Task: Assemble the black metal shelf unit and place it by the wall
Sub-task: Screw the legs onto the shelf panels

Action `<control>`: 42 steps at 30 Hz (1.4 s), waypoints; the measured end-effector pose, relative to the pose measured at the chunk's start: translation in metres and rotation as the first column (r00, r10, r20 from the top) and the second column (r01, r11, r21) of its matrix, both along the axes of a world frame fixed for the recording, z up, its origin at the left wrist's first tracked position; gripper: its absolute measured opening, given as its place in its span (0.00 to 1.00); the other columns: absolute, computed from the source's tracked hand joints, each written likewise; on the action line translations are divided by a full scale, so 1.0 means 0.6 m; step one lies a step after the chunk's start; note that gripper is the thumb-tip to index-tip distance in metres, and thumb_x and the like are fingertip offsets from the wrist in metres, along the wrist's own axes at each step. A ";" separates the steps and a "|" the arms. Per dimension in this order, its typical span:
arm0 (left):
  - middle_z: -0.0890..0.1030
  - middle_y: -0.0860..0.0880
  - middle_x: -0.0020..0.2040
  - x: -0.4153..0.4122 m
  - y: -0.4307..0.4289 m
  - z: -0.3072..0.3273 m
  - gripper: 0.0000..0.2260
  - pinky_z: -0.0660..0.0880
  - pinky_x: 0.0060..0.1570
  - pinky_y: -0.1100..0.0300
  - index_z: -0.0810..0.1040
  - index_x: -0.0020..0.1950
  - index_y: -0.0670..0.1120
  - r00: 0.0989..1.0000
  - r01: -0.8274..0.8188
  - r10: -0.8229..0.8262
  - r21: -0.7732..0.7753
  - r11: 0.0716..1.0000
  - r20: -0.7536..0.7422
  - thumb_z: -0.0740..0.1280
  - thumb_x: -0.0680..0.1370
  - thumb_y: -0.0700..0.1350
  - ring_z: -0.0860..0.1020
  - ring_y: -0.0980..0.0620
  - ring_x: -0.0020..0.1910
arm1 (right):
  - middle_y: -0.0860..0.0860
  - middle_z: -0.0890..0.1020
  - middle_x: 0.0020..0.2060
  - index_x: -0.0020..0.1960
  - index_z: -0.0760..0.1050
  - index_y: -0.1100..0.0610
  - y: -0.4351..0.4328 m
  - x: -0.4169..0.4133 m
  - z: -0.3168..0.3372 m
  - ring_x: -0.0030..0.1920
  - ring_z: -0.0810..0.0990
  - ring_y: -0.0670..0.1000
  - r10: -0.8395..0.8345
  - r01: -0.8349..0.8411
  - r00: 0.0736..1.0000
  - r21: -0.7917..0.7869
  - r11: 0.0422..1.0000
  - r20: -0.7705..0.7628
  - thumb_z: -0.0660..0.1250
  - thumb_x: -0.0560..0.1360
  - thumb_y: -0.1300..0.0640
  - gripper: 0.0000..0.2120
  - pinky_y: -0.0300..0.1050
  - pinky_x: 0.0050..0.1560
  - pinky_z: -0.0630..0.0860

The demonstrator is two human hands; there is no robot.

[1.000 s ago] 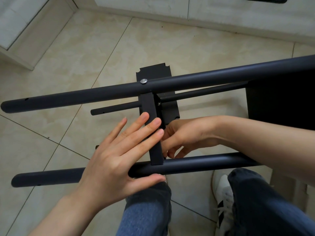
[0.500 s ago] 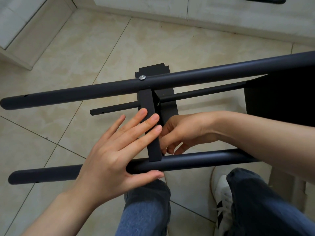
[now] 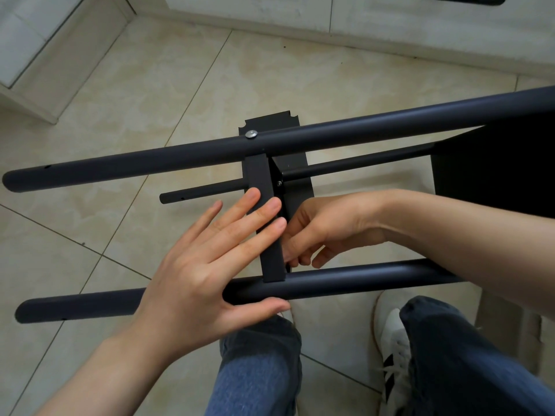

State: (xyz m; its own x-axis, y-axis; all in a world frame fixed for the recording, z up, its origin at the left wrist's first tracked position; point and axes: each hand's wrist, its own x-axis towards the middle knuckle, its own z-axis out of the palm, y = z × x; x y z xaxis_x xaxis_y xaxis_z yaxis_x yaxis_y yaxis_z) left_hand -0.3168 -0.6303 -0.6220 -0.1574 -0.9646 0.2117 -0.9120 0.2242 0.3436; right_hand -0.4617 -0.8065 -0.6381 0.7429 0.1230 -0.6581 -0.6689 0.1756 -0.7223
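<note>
The black metal shelf unit lies on its side over my knees. Its upper pole [image 3: 150, 162] and lower pole [image 3: 345, 280] run left to right, and a thinner far pole [image 3: 204, 192] shows between them. A narrow black shelf panel [image 3: 264, 181] spans the two near poles edge-on, with a silver screw head [image 3: 251, 134] on the upper pole. My left hand [image 3: 204, 265] lies flat, fingers straight on the panel's edge, thumb under the lower pole. My right hand [image 3: 324, 226] reaches in from the right, fingers curled behind the panel; what they hold is hidden.
A larger black shelf [image 3: 495, 169] fills the right side of the frame. Beige floor tiles [image 3: 210, 85] lie below, white cabinets [image 3: 270, 7] stand at the back and left. My jeans and a white shoe [image 3: 393, 340] are at the bottom.
The view has shifted a little. Both hands keep their places at the panel, and my right fingers have moved slightly behind it.
</note>
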 end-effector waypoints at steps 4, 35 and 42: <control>0.68 0.47 0.77 0.000 0.000 0.000 0.34 0.63 0.76 0.42 0.69 0.75 0.43 1.000 0.003 -0.003 -0.001 1.000 -0.001 0.71 0.75 0.61 0.63 0.46 0.79 | 0.50 0.80 0.37 0.42 0.80 0.57 0.007 0.007 -0.002 0.35 0.74 0.44 -0.003 0.003 1.000 -0.050 0.999 0.003 0.69 0.77 0.58 0.07 0.39 0.42 0.72; 0.67 0.47 0.78 0.000 -0.002 -0.002 0.35 0.63 0.76 0.43 0.68 0.76 0.44 1.000 0.009 -0.009 -0.001 1.000 -0.003 0.72 0.75 0.61 0.63 0.46 0.79 | 0.49 0.80 0.36 0.40 0.81 0.56 0.000 0.007 -0.001 0.35 0.75 0.44 0.017 -0.018 1.000 -0.021 1.000 -0.013 0.69 0.77 0.57 0.08 0.39 0.43 0.73; 0.67 0.47 0.78 0.001 -0.003 -0.002 0.36 0.63 0.76 0.43 0.67 0.76 0.44 1.000 0.011 -0.011 -0.002 1.000 -0.001 0.72 0.75 0.61 0.63 0.46 0.79 | 0.51 0.80 0.39 0.46 0.81 0.58 0.001 0.006 0.000 0.37 0.75 0.45 0.025 -0.026 0.999 -0.037 0.999 -0.026 0.69 0.77 0.56 0.05 0.39 0.43 0.73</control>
